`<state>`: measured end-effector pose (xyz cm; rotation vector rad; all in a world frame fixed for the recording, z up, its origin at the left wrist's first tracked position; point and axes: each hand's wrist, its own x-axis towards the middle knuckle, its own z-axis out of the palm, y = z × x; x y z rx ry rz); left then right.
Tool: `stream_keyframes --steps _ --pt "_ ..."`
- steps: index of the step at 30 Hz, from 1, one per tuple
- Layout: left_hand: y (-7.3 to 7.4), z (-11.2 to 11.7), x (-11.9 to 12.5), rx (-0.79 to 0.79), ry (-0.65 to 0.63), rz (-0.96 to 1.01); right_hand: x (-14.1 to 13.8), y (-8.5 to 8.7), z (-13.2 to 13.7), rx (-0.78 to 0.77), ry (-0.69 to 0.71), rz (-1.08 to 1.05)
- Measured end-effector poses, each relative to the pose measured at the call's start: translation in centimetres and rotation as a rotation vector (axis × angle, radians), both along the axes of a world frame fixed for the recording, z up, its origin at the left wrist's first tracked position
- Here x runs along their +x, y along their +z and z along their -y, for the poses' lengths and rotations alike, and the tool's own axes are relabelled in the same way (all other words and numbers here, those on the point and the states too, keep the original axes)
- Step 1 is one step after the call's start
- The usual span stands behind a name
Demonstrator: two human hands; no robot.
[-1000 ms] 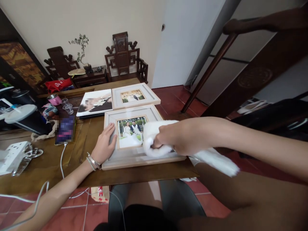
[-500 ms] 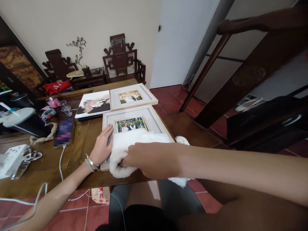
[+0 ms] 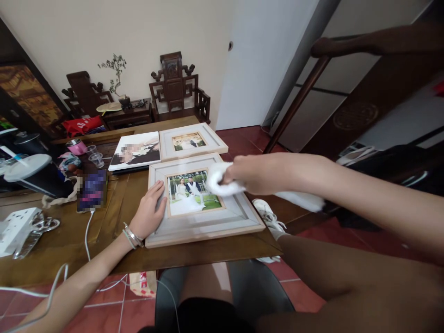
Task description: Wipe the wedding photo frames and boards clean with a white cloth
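Observation:
A light wooden picture frame (image 3: 204,225) with a wedding photo (image 3: 189,194) lies flat near the table's front edge. My left hand (image 3: 149,210) rests on its left side, fingers stretched out, with bracelets at the wrist. Bunched in my right hand (image 3: 249,173) is a fluffy white cloth (image 3: 222,179), over the frame's right side by the photo's edge. The cloth's loose end hangs to the right, below my forearm. Whether the cloth presses on the glass is hard to tell. My right fingers are wrapped round it and partly hidden.
Behind lie a second picture frame (image 3: 194,142) and a photo album (image 3: 137,150). On the left are a phone (image 3: 92,190) on a charging cable, a black tumbler (image 3: 40,175), small plastic cups (image 3: 96,159) and a white power strip (image 3: 19,229). A wooden chair (image 3: 171,83) stands by the wall.
My right hand has moved the white cloth away from me and to the right, uncovering the photo and the frame's near part. My left hand has stayed in place.

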<state>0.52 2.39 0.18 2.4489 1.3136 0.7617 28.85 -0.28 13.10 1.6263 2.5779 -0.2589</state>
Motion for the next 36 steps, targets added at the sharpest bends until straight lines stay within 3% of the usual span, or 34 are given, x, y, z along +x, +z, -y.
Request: stream_keyframes --steps 6,9,11,14,18,22,26,29,33,36 --pt "0.1 0.0 0.1 -0.005 0.010 -0.002 -1.4 -3.7 -3.2 0.333 0.102 0.121" --pt "0.0 -0.1 0.1 -0.002 0.012 -0.001 -2.0 -5.6 -3.4 0.259 0.146 0.228" --pt "0.0 -0.1 0.1 0.002 0.014 -0.003 -2.5 -5.9 -2.5 0.133 0.168 0.229" --pt "-0.1 -0.1 0.1 0.010 0.019 -0.008 -3.6 -4.3 0.0 -0.085 0.208 0.191" --pt "-0.2 -0.1 0.0 0.029 0.013 -0.017 -4.9 -0.6 3.4 -0.348 0.187 0.262" --pt "-0.2 -0.1 0.0 0.020 0.012 -0.009 -5.2 1.8 4.9 -0.441 0.152 0.215" --pt "-0.1 -0.1 0.0 0.005 0.003 0.000 -5.1 1.2 4.0 -0.365 0.093 0.136" --pt "0.0 -0.1 0.0 0.005 0.001 -0.009 -5.1 -0.7 1.9 -0.235 0.024 0.105" --pt "0.1 0.0 0.0 0.002 0.008 -0.017 -5.2 -3.9 -1.3 0.055 0.021 0.188" --pt "0.1 0.1 0.0 0.003 0.013 -0.019 -5.3 -5.5 -2.9 0.137 0.035 0.251"
